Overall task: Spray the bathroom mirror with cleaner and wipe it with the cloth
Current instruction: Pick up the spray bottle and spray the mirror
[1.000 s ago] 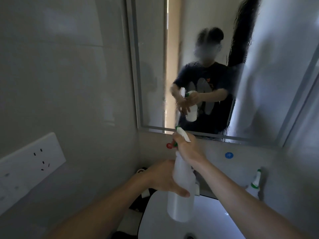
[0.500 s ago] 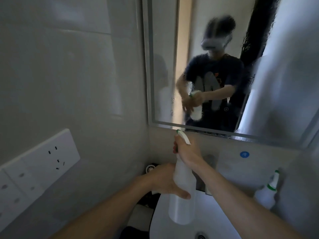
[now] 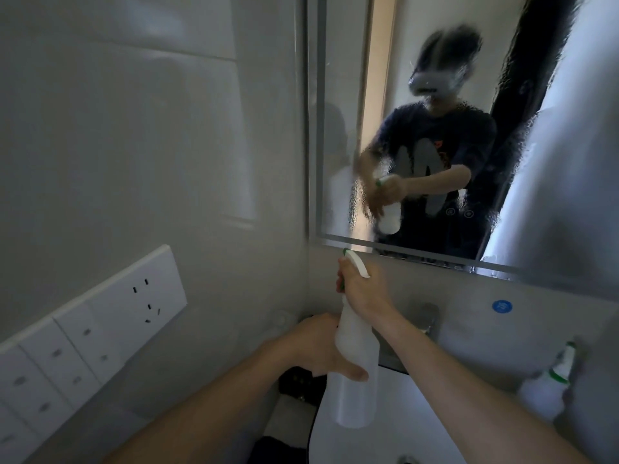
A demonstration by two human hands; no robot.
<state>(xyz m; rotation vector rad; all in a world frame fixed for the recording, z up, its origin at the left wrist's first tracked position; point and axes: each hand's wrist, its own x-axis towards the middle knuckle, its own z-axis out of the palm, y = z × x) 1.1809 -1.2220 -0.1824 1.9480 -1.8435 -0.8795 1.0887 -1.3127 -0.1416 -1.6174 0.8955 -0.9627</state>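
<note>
Held upright above the left rim of the sink (image 3: 402, 413), under the lower left corner of the mirror (image 3: 335, 95): spray bottle (image 3: 355, 370). Right hand (image 3: 363, 291), fingers curled round neck and trigger; left hand (image 3: 311, 349) wrapped round the body. Likely light, smooth plastic, slippery if wet; neck safest.

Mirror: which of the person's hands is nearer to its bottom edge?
Right. The right hand grips the trigger head of the spray bottle, just below the mirror; the left hand holds the body of it, lower down.
</note>
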